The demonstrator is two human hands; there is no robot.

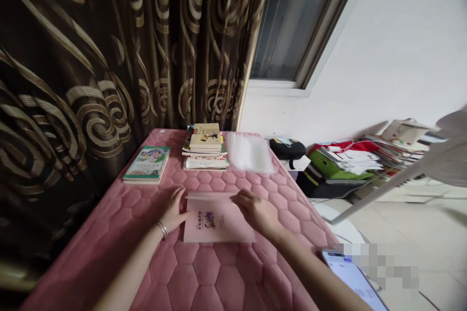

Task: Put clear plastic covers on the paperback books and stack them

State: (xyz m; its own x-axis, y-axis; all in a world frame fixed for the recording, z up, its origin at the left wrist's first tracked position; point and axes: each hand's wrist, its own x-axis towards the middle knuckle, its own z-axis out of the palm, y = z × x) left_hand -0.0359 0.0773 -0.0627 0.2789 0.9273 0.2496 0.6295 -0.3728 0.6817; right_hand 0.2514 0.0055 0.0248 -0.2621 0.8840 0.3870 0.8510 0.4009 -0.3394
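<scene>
A thin book (226,227) with a pale cover and a small colourful picture lies flat in front of me. A clear plastic book cover (211,198) seems to enclose it, with a strip along the far edge. My left hand (175,211) rests at the book's left edge, its fingers apart, a silver bangle at the wrist. At the far right corner, my right hand (257,211) is closed in a pinch on the plastic cover's edge; its fingertips are partly hidden.
Beyond lie a green-edged book pile (146,164), a taller stack of books (205,137) and a heap of clear plastic covers (251,153). All rest on a pink quilted mattress (204,277). A phone (350,277) and a white lamp arm (375,194) are at right.
</scene>
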